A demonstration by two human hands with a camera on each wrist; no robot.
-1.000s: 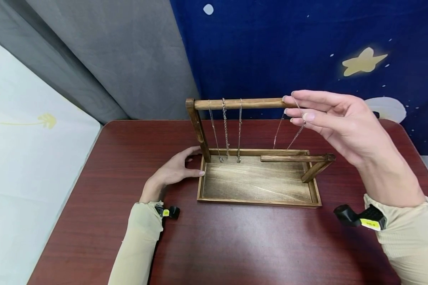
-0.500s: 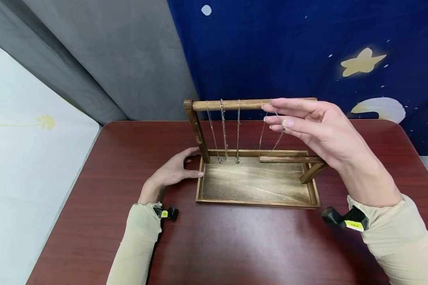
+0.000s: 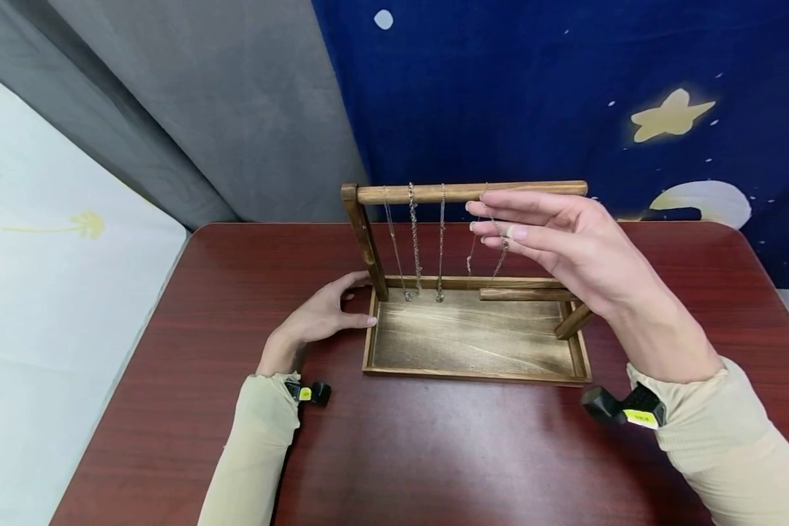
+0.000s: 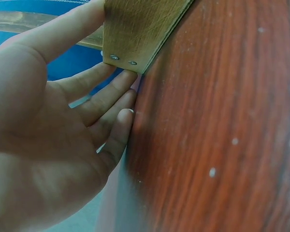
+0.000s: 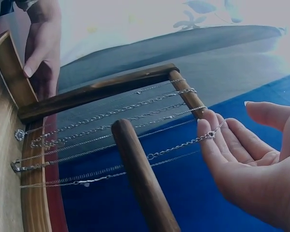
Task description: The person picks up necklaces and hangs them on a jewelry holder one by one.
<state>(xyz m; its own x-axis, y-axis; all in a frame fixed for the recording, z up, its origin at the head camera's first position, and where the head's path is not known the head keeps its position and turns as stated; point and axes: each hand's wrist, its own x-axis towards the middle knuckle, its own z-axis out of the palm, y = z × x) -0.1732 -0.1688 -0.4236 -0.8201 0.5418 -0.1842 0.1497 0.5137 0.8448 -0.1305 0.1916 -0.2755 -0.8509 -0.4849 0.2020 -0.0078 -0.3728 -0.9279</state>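
A wooden necklace stand (image 3: 477, 375) has a shallow tray, a tall upper bar (image 3: 394, 194) and a shorter low bar (image 3: 524, 294). Beside its left end, my left hand (image 3: 322, 310) touches the tray wall with the thumb, its fingers reaching round the back corner (image 4: 117, 58). My right hand (image 3: 568, 237) is just below the upper bar, fingers extended. Against its fingertips lies a thin silver chain necklace (image 5: 180, 145) that runs up to the bar; the thumb stands apart from it in the right wrist view. Several other necklaces (image 3: 415, 241) hang further left, pendants low over the tray.
The stand sits on a dark red wooden table (image 3: 434, 446). A grey curtain (image 3: 237, 95) and a blue cloth (image 3: 486, 88) with stars close off the back. White cloth (image 3: 46, 277) hangs at the left.
My right hand has moved left along the upper bar with the necklace, quickly at first, then a little more. The left hand and the stand have stayed in place.
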